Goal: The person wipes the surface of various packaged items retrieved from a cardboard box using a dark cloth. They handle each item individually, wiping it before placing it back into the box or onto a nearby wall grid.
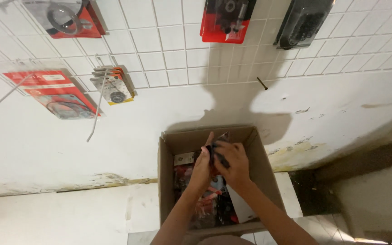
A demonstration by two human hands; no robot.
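Both hands in the cardboard box (169, 181), pulling out a small packet.

Left hand (203, 167) and right hand (233, 165) pressed together around a small dark packet (218, 154) with a shiny clear wrap, held just above the pile of red-and-black packets (205, 204) filling the box; fingers of both look closed on it, though exactly how the left grips is hard to tell. Looks like the picking-out stage, item lifted but not clear of the box yet. Next move probably needs a clean lift past the box flaps without snagging the wrap. Box sitting on a pale, scuffed floor or ledge against a white wall (341, 104) with peeling paint low down. Wire grid (178, 50) up on that wall, hung with blister packs (225, 20) in red card and a small yellow-edged bunch (114, 86).
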